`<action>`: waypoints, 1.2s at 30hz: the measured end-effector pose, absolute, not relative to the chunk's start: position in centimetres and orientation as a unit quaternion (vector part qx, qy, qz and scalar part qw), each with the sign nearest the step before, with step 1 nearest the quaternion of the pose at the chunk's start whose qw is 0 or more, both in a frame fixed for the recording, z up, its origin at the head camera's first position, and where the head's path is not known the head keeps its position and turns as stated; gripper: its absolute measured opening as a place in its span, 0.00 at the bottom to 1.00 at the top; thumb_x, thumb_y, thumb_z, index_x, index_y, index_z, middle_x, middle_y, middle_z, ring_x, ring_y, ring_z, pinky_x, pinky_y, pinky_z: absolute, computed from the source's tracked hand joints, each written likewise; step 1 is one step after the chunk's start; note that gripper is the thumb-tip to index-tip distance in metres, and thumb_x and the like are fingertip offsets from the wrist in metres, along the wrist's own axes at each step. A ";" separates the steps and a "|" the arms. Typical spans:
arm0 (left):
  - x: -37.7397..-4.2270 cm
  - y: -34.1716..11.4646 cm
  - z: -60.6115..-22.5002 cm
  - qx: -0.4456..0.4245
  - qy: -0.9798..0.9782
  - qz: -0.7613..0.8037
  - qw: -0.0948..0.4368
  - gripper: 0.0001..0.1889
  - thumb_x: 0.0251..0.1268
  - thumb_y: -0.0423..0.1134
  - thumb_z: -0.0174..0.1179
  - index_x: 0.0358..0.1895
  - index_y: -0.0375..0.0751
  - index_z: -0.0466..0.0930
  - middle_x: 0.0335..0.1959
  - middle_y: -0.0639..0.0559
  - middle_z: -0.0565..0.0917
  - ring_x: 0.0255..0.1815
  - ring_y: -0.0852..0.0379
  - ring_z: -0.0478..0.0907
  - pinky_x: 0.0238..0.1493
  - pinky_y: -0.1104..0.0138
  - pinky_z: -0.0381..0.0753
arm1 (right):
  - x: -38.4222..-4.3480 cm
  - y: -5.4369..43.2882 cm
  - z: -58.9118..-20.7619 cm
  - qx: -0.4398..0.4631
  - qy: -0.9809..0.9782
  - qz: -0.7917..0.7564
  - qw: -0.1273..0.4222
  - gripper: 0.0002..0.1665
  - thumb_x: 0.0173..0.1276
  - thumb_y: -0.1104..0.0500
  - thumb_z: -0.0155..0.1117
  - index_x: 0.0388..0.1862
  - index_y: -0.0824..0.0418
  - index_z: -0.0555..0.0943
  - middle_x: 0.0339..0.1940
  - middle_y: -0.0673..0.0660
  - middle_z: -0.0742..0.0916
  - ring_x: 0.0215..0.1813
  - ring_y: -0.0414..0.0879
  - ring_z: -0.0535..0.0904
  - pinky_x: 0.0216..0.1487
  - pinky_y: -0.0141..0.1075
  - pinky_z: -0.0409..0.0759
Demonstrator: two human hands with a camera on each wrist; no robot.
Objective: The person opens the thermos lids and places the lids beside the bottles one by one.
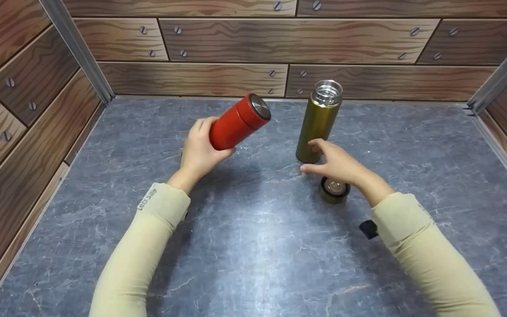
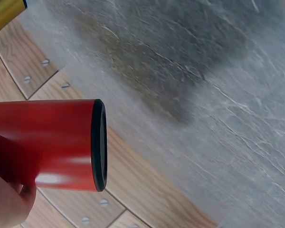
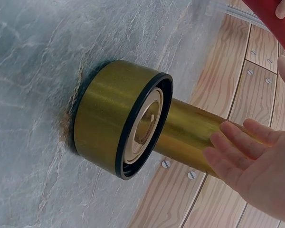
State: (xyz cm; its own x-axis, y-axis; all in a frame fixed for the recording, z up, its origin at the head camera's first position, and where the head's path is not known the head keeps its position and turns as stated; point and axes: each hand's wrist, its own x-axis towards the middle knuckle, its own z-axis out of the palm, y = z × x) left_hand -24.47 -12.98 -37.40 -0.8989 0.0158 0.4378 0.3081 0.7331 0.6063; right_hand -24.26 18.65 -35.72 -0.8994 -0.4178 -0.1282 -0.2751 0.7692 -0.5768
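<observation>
My left hand (image 1: pixel 200 149) grips a red thermos (image 1: pixel 235 125) and holds it tilted over the table, its silver-topped lid pointing up and to the right. In the left wrist view, the dark base of the red thermos (image 2: pixel 47 133) faces the camera's right side. A gold thermos (image 1: pixel 317 121) stands upright without its lid, showing a steel mouth. My right hand (image 1: pixel 340 164) is beside its lower body, with fingers spread and relaxed. Below that hand, the gold lid (image 1: pixel 335 193) lies inside up; the right wrist view shows the lid's (image 3: pixel 104 114) black rim and inner stopper.
The grey marbled tabletop (image 1: pixel 253 246) is enclosed by wood-patterned walls (image 1: pixel 218 39) at the back and sides, with metal corner posts (image 1: pixel 84 48). A black strap piece (image 1: pixel 369 229) hangs by the right sleeve.
</observation>
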 end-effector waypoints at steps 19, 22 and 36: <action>-23.7 -10.6 -37.5 -0.141 -0.920 -0.322 0.174 0.34 0.41 0.45 0.71 0.58 0.44 0.71 0.52 0.48 0.75 0.55 0.51 0.71 0.56 0.56 0.74 | -24.2 18.7 -36.2 -0.203 0.925 -0.302 0.112 0.49 0.50 0.52 0.73 0.67 0.68 0.61 0.60 0.71 0.75 0.62 0.64 0.70 0.63 0.54 0.67; -23.7 -10.2 -37.5 -0.145 -0.922 -0.316 0.171 0.35 0.40 0.45 0.72 0.58 0.44 0.72 0.52 0.48 0.76 0.55 0.51 0.72 0.56 0.57 0.74 | -24.3 18.9 -36.3 -0.201 0.925 -0.304 0.111 0.49 0.50 0.52 0.73 0.66 0.68 0.61 0.59 0.72 0.75 0.62 0.64 0.70 0.63 0.54 0.67; -23.1 -8.7 -36.4 -0.173 -0.939 -0.256 0.153 0.34 0.41 0.45 0.71 0.57 0.44 0.71 0.51 0.47 0.76 0.52 0.50 0.73 0.50 0.55 0.78 | -23.9 19.1 -35.4 -0.193 0.897 -0.369 0.149 0.47 0.56 0.52 0.69 0.68 0.66 0.58 0.62 0.69 0.73 0.63 0.62 0.70 0.62 0.54 0.69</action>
